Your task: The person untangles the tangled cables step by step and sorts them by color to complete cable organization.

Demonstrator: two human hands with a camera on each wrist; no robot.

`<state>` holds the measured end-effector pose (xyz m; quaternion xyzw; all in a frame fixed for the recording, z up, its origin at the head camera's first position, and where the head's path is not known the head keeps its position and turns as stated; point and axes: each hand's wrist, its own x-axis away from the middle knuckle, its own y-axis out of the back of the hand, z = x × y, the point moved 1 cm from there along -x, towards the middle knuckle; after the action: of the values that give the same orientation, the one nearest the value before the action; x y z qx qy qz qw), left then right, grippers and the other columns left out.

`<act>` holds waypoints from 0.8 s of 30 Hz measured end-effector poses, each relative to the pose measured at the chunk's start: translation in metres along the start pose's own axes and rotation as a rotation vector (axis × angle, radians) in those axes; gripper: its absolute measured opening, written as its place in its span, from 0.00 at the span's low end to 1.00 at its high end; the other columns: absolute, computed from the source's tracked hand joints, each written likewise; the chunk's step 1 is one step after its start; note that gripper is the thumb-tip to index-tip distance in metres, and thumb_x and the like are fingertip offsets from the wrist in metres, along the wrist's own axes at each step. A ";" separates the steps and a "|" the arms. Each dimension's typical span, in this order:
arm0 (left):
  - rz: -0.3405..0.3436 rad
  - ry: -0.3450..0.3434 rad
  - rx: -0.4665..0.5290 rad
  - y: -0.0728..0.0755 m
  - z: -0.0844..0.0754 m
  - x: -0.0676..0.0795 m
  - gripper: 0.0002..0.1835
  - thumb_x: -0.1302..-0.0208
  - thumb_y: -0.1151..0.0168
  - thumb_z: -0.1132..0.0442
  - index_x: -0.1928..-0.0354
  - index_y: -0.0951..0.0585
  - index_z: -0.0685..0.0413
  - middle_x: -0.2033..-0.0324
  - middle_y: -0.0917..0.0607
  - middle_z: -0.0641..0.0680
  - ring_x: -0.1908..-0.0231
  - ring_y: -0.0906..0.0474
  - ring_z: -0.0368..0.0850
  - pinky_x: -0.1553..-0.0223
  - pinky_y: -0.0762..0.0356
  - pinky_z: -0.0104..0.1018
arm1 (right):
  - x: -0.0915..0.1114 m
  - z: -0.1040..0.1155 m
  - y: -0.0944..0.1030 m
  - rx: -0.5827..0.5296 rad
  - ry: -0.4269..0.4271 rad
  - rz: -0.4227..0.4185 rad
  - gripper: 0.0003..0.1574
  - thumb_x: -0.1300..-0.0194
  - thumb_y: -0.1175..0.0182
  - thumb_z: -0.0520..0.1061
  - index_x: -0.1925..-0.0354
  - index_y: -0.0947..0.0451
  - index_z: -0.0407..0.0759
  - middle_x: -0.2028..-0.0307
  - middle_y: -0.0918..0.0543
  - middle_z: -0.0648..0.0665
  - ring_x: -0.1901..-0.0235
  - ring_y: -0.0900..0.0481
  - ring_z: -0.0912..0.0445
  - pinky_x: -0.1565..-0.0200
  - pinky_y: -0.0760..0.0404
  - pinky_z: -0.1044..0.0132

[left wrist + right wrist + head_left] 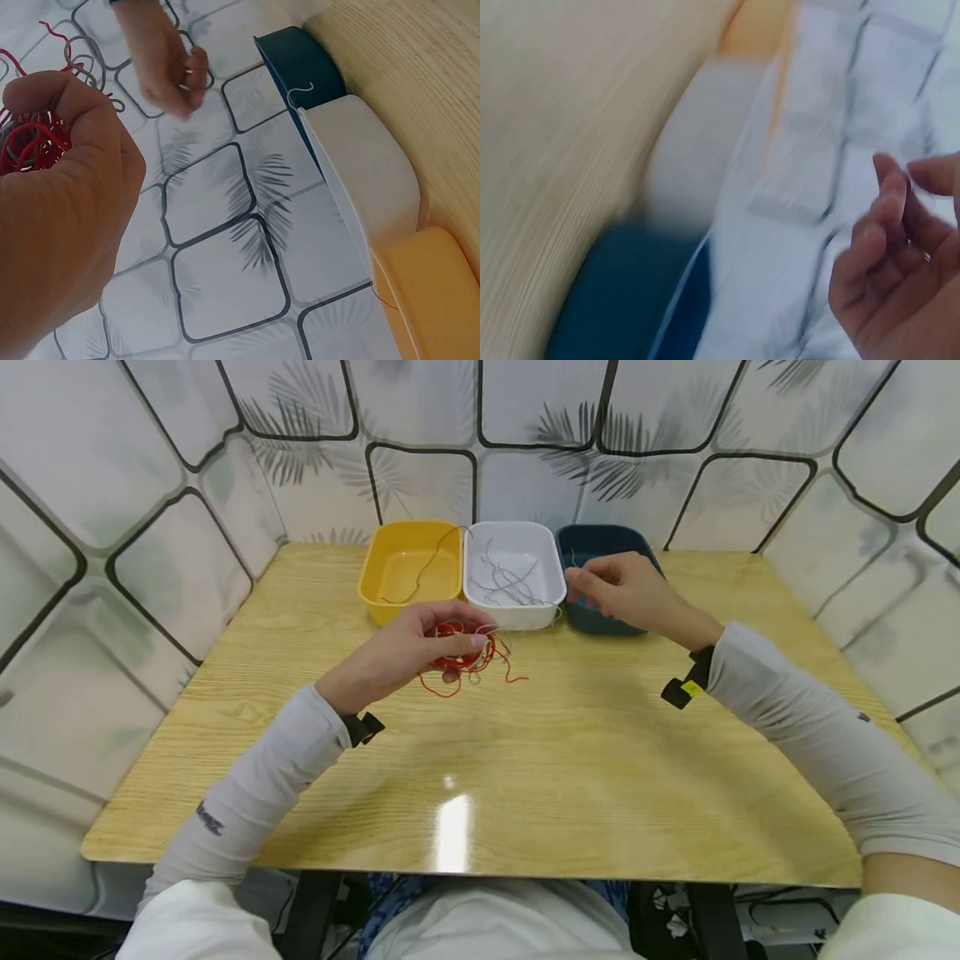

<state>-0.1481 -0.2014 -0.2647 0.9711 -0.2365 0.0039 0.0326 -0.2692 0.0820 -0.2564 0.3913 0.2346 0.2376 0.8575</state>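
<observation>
My left hand [416,647] grips a loose tangle of red and grey strings [459,652] in front of the yellow and white boxes. String ends dangle below its fingers, and the tangle [34,142] also shows at the left of the left wrist view. Over the dark teal box [607,625] hovers my right hand [633,593], thumb and index fingertips together, other fingers curled. In the right wrist view, no string stands out between the fingertips of this hand [900,247]; a thin one could be hidden.
The yellow box [386,568] has one thin string [426,568] reaching over its rim. Several pale strings [510,583] lie inside the white box [513,620]. All three boxes stand side by side on the wooden table [525,760], near a patterned curtain [525,485].
</observation>
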 end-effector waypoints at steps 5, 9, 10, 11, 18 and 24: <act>0.000 -0.003 -0.010 -0.005 -0.008 -0.003 0.23 0.44 0.37 0.51 0.47 0.25 0.50 0.58 0.24 0.63 0.66 0.28 0.53 0.65 0.26 0.39 | 0.024 0.074 -0.014 -0.154 0.204 0.085 0.11 0.33 0.48 0.55 0.62 0.24 0.52 0.78 0.27 0.47 0.80 0.31 0.55 0.79 0.35 0.61; 0.014 0.004 -0.004 -0.010 -0.011 -0.003 0.23 0.44 0.37 0.51 0.48 0.25 0.52 0.59 0.24 0.62 0.65 0.27 0.54 0.64 0.25 0.40 | 0.038 0.097 -0.020 -0.279 0.127 0.109 0.12 0.34 0.47 0.54 0.62 0.25 0.48 0.77 0.27 0.45 0.80 0.31 0.52 0.80 0.33 0.59; 0.014 0.004 -0.003 -0.010 -0.011 -0.002 0.23 0.44 0.37 0.51 0.48 0.25 0.53 0.59 0.23 0.62 0.64 0.27 0.55 0.64 0.25 0.40 | 0.039 0.099 -0.021 -0.328 0.090 0.122 0.13 0.34 0.47 0.54 0.62 0.26 0.47 0.77 0.27 0.43 0.79 0.32 0.50 0.80 0.33 0.59; 0.016 0.003 0.002 -0.009 -0.010 -0.001 0.23 0.44 0.37 0.51 0.49 0.25 0.53 0.60 0.24 0.62 0.65 0.28 0.54 0.65 0.25 0.40 | 0.040 0.101 -0.022 -0.372 0.054 0.136 0.14 0.33 0.48 0.54 0.62 0.26 0.45 0.76 0.27 0.41 0.79 0.32 0.48 0.79 0.33 0.58; 0.045 -0.050 0.031 -0.008 -0.006 0.005 0.21 0.42 0.38 0.52 0.50 0.25 0.54 0.63 0.25 0.65 0.69 0.30 0.51 0.70 0.28 0.37 | 0.048 0.102 -0.024 -0.531 -0.017 0.130 0.16 0.32 0.49 0.51 0.59 0.27 0.38 0.67 0.25 0.37 0.70 0.29 0.47 0.70 0.26 0.60; 0.088 -0.129 -0.063 -0.009 -0.013 0.009 0.19 0.42 0.39 0.50 0.51 0.24 0.50 0.65 0.24 0.63 0.71 0.31 0.57 0.71 0.29 0.42 | 0.051 0.105 -0.026 -0.788 0.012 0.102 0.15 0.31 0.51 0.47 0.63 0.29 0.35 0.66 0.22 0.39 0.66 0.27 0.47 0.63 0.26 0.60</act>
<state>-0.1356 -0.1972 -0.2520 0.9564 -0.2807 -0.0648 0.0474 -0.1622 0.0383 -0.2260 0.0421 0.1109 0.3542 0.9276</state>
